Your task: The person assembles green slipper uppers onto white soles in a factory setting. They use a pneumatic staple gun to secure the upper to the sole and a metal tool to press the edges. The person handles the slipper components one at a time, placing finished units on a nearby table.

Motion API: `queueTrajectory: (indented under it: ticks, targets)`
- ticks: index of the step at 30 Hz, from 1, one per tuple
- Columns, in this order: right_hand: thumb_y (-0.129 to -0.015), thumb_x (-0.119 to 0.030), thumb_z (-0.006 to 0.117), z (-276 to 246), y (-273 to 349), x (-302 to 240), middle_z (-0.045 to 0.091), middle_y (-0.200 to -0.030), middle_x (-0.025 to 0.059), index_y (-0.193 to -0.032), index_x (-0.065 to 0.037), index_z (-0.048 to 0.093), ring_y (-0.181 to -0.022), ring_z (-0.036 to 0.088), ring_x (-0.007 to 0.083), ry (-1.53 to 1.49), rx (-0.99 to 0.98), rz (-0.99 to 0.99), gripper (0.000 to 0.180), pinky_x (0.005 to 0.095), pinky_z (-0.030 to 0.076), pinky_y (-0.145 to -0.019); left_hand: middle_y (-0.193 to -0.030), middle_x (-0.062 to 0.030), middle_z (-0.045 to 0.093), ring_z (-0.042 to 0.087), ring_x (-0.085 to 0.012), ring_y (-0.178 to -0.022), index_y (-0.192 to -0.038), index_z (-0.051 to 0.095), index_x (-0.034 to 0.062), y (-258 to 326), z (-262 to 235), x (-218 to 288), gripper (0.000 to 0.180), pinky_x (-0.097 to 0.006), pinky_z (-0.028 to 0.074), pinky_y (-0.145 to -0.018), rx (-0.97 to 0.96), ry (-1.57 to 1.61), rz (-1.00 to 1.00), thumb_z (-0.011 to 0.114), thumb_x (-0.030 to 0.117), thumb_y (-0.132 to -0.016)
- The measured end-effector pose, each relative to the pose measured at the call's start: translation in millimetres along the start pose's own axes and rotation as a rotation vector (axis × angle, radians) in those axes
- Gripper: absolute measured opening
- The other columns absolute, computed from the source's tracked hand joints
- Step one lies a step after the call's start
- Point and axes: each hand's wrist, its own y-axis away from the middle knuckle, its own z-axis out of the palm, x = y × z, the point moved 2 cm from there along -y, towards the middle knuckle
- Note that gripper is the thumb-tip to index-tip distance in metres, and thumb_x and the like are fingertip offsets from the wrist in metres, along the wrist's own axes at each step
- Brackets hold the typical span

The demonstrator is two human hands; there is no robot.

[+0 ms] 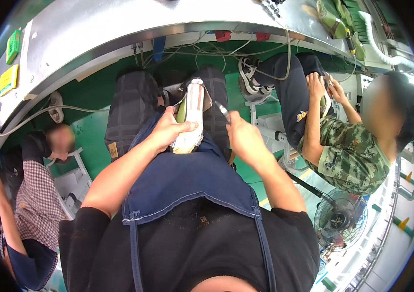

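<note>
Across my lap lies a shoe upper on a last [194, 104], its pale underside turned up and some olive-green material showing along its left side. My left hand [168, 130] grips it near the end closest to me, the thumb pressed on the underside. Beside it on the right, my right hand [246, 138] is closed around a slim hand tool [222, 111] with a grey metal tip. The tool's tip points up and left and is apart from the shoe; its exact kind is unclear. A dark blue apron [187, 173] covers my lap.
A metal workbench [78, 36] curves across the front, with cables hanging beneath. Green [13, 46] and yellow boxes [8, 80] lie at its left; green shoe parts [332, 23] lie at far right. Co-workers sit left [34, 199] and right [348, 160], near a fan [340, 219].
</note>
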Motion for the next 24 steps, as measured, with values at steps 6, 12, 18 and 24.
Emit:
queueTrajectory:
  ticks: [6,12,18,24]
  targets:
    - [-0.095,-0.003,0.049,39,2,1,0.064,-0.100,0.0268,-0.105,0.005,0.051,-0.093,0.068,0.0455,0.123,0.075,-0.004,0.013,0.0540,0.058,-0.081,-0.128,-0.0240,0.062,0.068,-0.0278,-0.114,-0.147,0.030,-0.0119,-1,-2,0,0.090,-0.039,0.055,-0.099,0.005,-0.047,0.004,0.085,0.015,-0.082]
    - [-0.095,-0.004,0.048,43,-4,-6,0.063,-0.104,0.0281,-0.104,0.004,0.052,-0.097,0.066,0.0462,0.111,0.079,0.061,0.012,0.0558,0.057,-0.084,-0.123,-0.0244,0.064,0.070,-0.0271,-0.109,-0.143,0.033,-0.0122,-2,-2,-3,0.089,-0.037,0.057,-0.095,0.011,-0.017,0.015,0.088,0.018,-0.080]
    - [-0.096,-0.004,0.048,49,-7,-3,0.063,-0.104,0.0291,-0.105,0.004,0.051,-0.096,0.067,0.0467,0.115,0.066,0.077,0.013,0.0551,0.058,-0.082,-0.120,-0.0246,0.065,0.072,-0.0263,-0.106,-0.139,0.036,-0.0117,-3,-1,-2,0.085,-0.036,0.059,-0.092,0.020,-0.016,0.037,0.088,0.018,-0.080]
    - [-0.095,-0.004,0.050,48,-13,-4,0.064,-0.102,0.0287,-0.106,0.003,0.050,-0.092,0.069,0.0460,0.133,0.058,0.067,0.012,0.0538,0.059,-0.080,-0.121,-0.0246,0.065,0.071,-0.0263,-0.107,-0.139,0.036,-0.0121,-8,-4,-4,0.083,-0.036,0.058,-0.093,0.021,-0.017,0.045,0.088,0.018,-0.081]
